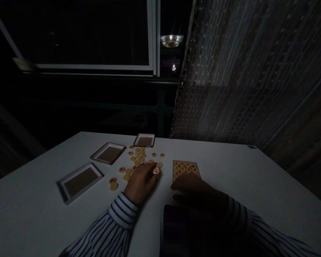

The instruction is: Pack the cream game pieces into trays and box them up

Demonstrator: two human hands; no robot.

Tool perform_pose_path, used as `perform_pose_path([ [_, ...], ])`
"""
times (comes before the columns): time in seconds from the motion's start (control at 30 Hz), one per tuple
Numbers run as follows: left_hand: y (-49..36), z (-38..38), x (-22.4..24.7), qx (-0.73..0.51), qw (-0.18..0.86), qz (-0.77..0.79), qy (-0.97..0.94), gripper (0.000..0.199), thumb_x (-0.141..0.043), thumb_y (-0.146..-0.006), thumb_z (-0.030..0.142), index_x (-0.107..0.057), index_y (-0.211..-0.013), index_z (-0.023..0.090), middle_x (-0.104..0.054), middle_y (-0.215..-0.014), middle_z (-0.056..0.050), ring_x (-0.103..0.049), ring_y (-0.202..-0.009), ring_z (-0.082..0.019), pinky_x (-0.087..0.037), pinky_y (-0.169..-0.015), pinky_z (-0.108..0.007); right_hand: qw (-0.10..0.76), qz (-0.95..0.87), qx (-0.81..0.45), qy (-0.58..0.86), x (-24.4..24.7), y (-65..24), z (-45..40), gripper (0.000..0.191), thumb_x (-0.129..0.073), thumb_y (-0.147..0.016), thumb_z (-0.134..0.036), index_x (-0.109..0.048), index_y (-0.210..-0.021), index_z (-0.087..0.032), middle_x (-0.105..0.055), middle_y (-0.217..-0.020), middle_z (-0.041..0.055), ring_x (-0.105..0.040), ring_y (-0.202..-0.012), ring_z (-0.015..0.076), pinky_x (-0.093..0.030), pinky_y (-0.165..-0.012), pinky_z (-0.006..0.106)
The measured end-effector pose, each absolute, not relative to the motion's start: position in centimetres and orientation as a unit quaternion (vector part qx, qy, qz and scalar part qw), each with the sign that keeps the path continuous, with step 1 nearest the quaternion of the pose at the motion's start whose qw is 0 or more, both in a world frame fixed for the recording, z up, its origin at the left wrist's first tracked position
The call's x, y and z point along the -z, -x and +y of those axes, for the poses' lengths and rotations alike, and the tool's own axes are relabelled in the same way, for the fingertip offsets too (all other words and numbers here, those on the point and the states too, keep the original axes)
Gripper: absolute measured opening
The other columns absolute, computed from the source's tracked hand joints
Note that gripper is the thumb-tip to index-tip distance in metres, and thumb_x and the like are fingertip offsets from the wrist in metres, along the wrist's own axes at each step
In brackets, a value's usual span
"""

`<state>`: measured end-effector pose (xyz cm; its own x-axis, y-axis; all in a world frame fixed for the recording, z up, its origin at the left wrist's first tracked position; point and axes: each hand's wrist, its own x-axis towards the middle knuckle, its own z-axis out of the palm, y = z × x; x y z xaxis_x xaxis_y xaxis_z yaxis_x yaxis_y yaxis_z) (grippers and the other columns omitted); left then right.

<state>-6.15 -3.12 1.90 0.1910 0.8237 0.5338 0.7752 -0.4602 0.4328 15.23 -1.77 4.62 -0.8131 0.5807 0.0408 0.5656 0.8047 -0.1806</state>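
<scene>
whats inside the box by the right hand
Rows of round tan discs, many marked red, show in the far part of the shallow brown box; the right hand hides its near end.

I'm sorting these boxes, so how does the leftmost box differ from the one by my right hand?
The left box shows its dull brown bottom; the right box holds rows of discs. The left box is in full view; the right hand partly hides the right box. Both lie on the table.
</scene>
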Motion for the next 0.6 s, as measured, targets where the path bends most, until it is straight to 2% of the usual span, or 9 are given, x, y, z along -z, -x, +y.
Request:
perform_pose_path([
  [0.1,5.8,-3.3,-1.8,-0.366,0.026,0.516,-0.774,0.03,-0.046,-0.078,0.028,-0.049,-0.107,0.019,-0.059,-0.104,-0.006,-0.052,-0.097,-0.018,-0.039,-0.089,-0.037,0.016,-0.944,-0.067,0.322,-3.4,-15.5,-2.9,0.031,-0.049,-0.073,-0.043,-0.06,-0.095,-0.024,-0.062,-0.089,0.0065,-0.054,-0.083,0.0208,-0.038,-0.071,0.033],
  [0.23,5.6,-3.4,-1.9,-0.368,0.03,0.514,-0.774,0.028,-0.046,-0.078,0.028,-0.05,-0.105,0.019,-0.06,-0.1,-0.005,-0.053,-0.094,-0.017,-0.041,-0.086,-0.035,0.01,-0.954,-0.046,0.295,-2.2,-15.6,-4.0,0.045,-0.05,-0.07,-0.051,-0.055,-0.104,-0.022,-0.059,-0.095,0.0098,-0.052,-0.085,0.0233,-0.037,-0.072,0.035],
  [0.33,5.4,-3.5,-2.0,-0.37,0.03,0.514,-0.773,0.029,-0.046,-0.078,0.028,-0.051,-0.105,0.019,-0.06,-0.1,-0.005,-0.053,-0.094,-0.018,-0.04,-0.086,-0.035,-0.007,-0.949,-0.043,0.311,-2.0,-15.8,-3.7,0.043,-0.05,-0.071,-0.048,-0.054,-0.104,-0.021,-0.058,-0.096,0.0102,-0.051,-0.087,0.024,-0.036,-0.072,0.035],
  [0.4,5.3,-3.4,-2.1,-0.372,0.029,0.511,-0.774,0.029,-0.047,-0.077,0.028,-0.051,-0.105,0.019,-0.06,-0.101,-0.006,-0.053,-0.094,-0.018,-0.04,-0.087,-0.036,-0.011,-0.939,-0.033,0.343,-2.5,-15.9,-3.2,0.035,-0.05,-0.073,-0.039,-0.056,-0.102,-0.021,-0.059,-0.095,0.0104,-0.052,-0.087,0.0238,-0.037,-0.071,0.035],
  [0.5,4.9,-3.3,-2.2,-0.379,0.029,0.504,-0.776,0.029,-0.047,-0.077,0.028,-0.051,-0.105,0.018,-0.06,-0.1,-0.006,-0.053,-0.094,-0.018,-0.04,-0.086,-0.036,0.06,-0.932,-0.038,0.354,-3.8,-16.4,-2.4,0.027,-0.047,-0.076,-0.032,-0.057,-0.099,-0.021,-0.06,-0.096,0.0073,-0.053,-0.088,0.021,-0.036,-0.074,0.033],
  [0.6,4.2,-3.0,-2.3,-0.388,0.033,0.497,-0.775,0.029,-0.047,-0.078,0.028,-0.052,-0.104,0.018,-0.06,-0.099,-0.007,-0.054,-0.092,-0.018,-0.041,-0.086,-0.037,0.145,-0.906,-0.063,0.394,-5.0,-16.8,-1.9,0.022,-0.042,-0.079,-0.028,-0.059,-0.089,-0.018,-0.062,-0.087,0.005,-0.054,-0.081,0.0162,-0.037,-0.07,0.028],
])
